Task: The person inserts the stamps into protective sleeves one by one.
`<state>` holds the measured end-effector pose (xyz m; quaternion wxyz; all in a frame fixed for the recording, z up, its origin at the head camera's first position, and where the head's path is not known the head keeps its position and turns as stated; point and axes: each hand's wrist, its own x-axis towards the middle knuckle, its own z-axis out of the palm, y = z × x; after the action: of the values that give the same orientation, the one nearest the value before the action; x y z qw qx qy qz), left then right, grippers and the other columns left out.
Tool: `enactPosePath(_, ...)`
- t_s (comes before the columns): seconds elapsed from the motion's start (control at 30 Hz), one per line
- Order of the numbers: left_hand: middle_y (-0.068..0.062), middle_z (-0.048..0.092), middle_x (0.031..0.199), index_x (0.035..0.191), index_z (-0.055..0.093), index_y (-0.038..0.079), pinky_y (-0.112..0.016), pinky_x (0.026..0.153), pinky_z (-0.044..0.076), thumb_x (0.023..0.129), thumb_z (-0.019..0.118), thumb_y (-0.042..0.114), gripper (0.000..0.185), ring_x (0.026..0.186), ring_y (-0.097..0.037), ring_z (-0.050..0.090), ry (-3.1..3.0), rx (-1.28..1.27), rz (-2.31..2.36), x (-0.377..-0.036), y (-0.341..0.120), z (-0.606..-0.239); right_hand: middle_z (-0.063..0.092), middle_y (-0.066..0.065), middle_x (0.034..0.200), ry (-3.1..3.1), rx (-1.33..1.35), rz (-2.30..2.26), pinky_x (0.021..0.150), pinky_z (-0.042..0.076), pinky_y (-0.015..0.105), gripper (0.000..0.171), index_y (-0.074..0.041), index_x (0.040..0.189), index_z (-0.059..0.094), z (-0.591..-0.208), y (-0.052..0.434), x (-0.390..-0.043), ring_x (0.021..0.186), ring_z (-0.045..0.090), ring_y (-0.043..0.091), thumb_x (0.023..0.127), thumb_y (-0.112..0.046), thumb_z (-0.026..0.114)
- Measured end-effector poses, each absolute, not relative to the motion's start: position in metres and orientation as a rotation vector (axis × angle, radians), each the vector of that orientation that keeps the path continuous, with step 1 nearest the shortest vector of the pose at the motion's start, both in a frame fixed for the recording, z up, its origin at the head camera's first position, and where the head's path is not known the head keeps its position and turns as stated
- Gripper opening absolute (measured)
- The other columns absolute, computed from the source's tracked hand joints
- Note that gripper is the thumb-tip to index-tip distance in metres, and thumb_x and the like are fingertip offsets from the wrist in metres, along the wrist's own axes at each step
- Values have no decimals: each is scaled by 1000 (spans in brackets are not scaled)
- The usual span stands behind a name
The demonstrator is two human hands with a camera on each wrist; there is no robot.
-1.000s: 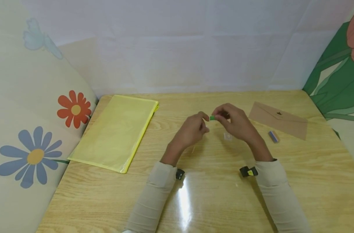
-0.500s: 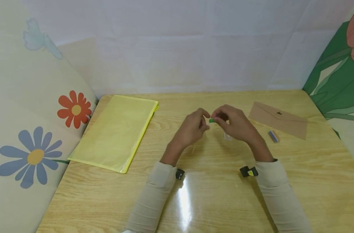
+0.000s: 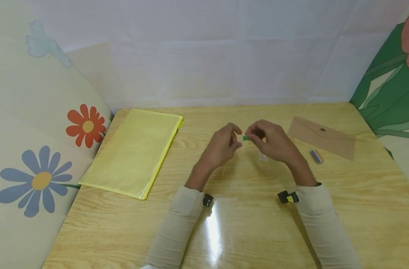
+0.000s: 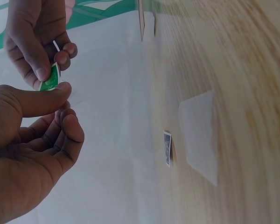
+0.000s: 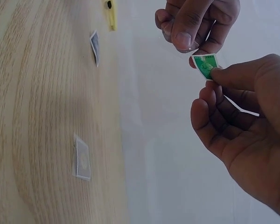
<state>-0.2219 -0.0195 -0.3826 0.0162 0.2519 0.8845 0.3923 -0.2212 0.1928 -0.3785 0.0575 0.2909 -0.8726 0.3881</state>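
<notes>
My right hand (image 3: 269,142) pinches a small green postage stamp (image 5: 205,66) between thumb and index finger, over the middle of the table. Close on its left, my left hand (image 3: 221,145) has its other fingers curled; a thin clear film (image 5: 194,45) glints at its thumb tip, mostly hidden. In the left wrist view, the left thumb overlaps the stamp's lower edge; contact cannot be told. Below the hands lie a dark stamp (image 4: 167,148), a translucent sleeve (image 4: 199,135) and a pale stamp in a clear sleeve (image 5: 82,158).
A yellow zip folder (image 3: 133,153) covers the table's left part. To the right lie a brown envelope (image 3: 322,138) and a blue-and-white eraser-like block (image 3: 316,157). A white cloth wall (image 3: 207,71) closes off the back.
The green stamp dipped slightly, then rose a little in my right hand. My left index finger has lifted slightly. Everything on the table stays put.
</notes>
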Motion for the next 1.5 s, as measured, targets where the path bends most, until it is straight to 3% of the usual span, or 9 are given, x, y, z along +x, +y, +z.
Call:
enactPosePath(0.97,-4,57,90,123,55,3,-23,62,49,97,66,5,28,75,-14,56,2780,860,1205,-220,-14,-381,64,4,98,-2631,922,1164,71,54,33,12,-5,108,68,-378,188,-221,81,62,14,100,-13,64)
enactPosePath(1.5,-1,61,93,101,64,6,-21,65,52,95,71,11,10,79,-11,60,2826,726,1223,-220,-16,-380,63,-1,97,-2655,878,1220,74,55,31,13,-10,108,66,-378,186,-221,84,63,12,101,-20,64)
